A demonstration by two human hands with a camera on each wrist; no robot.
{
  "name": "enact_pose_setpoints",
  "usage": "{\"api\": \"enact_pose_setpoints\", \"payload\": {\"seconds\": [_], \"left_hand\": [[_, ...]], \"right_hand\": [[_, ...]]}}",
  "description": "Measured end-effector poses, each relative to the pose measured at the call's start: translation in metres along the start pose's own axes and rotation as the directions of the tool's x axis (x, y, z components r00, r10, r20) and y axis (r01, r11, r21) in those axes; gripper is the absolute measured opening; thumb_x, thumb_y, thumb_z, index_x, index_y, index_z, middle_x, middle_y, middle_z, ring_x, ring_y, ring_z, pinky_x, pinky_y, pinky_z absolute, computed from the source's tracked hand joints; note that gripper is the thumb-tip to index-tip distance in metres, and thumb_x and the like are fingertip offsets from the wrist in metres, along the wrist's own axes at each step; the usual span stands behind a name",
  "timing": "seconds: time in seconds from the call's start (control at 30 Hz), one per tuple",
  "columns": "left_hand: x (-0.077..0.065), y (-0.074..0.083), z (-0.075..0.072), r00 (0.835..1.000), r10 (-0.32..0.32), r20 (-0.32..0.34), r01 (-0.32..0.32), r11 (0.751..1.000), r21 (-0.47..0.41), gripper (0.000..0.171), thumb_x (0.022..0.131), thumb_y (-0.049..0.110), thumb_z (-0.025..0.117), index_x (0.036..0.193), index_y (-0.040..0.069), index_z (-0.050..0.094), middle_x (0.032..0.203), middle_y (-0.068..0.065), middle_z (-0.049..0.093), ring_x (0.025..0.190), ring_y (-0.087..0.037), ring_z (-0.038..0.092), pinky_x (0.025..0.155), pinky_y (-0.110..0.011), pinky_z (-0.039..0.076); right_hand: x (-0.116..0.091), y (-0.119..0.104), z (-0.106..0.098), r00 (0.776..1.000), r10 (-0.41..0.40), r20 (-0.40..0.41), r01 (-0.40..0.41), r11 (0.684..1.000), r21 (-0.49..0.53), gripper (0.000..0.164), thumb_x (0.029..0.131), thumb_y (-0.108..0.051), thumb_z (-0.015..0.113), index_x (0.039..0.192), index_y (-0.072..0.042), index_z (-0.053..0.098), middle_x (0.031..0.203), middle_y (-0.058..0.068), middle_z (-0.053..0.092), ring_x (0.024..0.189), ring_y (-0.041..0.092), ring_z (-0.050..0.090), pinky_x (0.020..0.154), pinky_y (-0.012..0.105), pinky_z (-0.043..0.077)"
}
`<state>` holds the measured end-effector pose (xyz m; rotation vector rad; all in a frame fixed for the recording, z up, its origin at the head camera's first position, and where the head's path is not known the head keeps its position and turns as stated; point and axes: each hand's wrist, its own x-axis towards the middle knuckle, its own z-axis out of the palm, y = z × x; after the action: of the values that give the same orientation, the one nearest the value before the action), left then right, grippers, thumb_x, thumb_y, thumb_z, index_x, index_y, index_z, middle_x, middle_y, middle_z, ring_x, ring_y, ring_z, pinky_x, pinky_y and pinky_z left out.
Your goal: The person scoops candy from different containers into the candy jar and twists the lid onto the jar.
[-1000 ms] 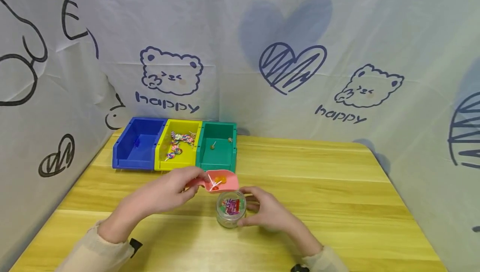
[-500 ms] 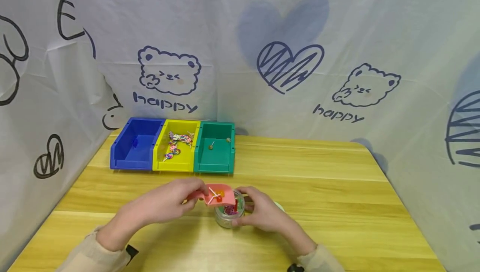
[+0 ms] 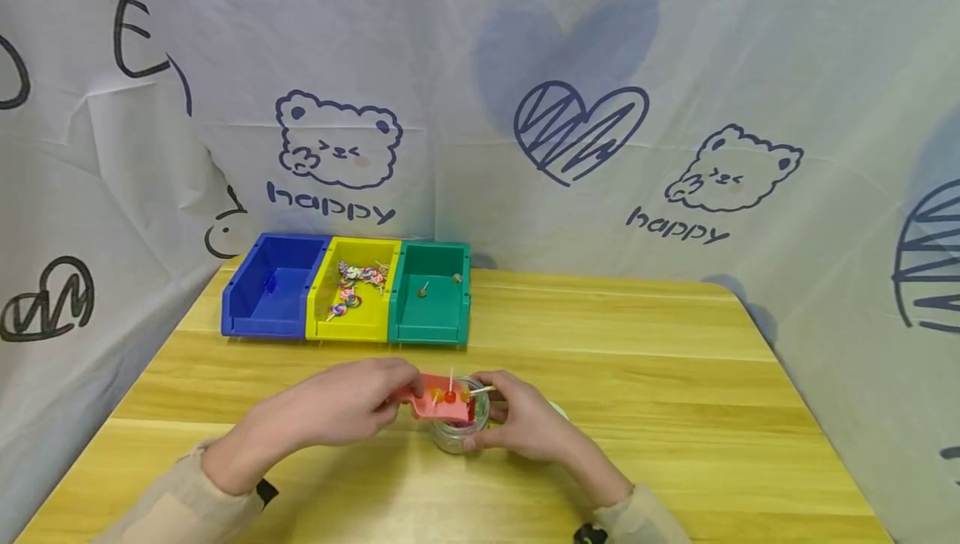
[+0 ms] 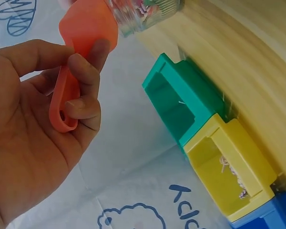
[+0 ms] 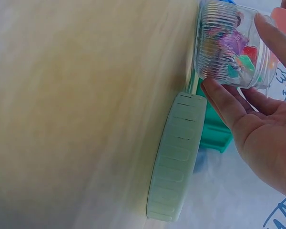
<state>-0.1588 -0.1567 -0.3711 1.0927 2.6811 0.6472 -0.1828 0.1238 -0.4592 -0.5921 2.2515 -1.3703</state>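
Note:
My left hand [image 3: 348,404] grips the handle of a pink scoop [image 3: 431,407], its fingers curled round it in the left wrist view. Tilted over the mouth of a clear glass jar [image 3: 448,441], the scoop carries a few small orange and red lollipops [image 3: 450,396]. One lollipop sits at its front lip, with its stick pointing toward my right hand [image 3: 528,417]. That hand holds the jar's side between thumb and fingers. Through the ribbed glass [image 5: 224,45], colourful wrapped candies show in the right wrist view. The scoop covers part of the jar's opening.
A pale green ribbed lid [image 5: 176,157] lies on the wooden table [image 3: 637,344] beyond my right hand. Behind stand three joined bins: a blue one [image 3: 262,326], a yellow one [image 3: 347,329] with swirl lollipops and a green one [image 3: 427,333] with two small lollipops. A printed cloth [image 3: 465,44] hangs behind.
The scoop has come from behind the jar to over its mouth and tipped. Its lollipops have slid toward the front lip. My right hand has stayed on the jar.

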Motion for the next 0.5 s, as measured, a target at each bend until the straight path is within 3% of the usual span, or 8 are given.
{"api": "enact_pose_setpoints", "payload": {"seconds": [0.5], "left_hand": [[0.012, 0.016, -0.017, 0.997, 0.021, 0.068, -0.033, 0.984, 0.173, 0.019, 0.087, -0.002, 0.065, 0.101, 0.010, 0.069, 0.093, 0.001, 0.067, 0.075, -0.010, 0.057, 0.072, -0.030, 0.055]], "right_hand": [[0.000, 0.002, 0.000, 1.000, -0.009, -0.003, 0.009, 1.000, -0.024, 0.085, 0.083, -0.019, 0.090, 0.152, -0.002, 0.045, 0.147, 0.012, 0.053, 0.132, 0.031, 0.058, 0.103, 0.034, 0.053]]}}
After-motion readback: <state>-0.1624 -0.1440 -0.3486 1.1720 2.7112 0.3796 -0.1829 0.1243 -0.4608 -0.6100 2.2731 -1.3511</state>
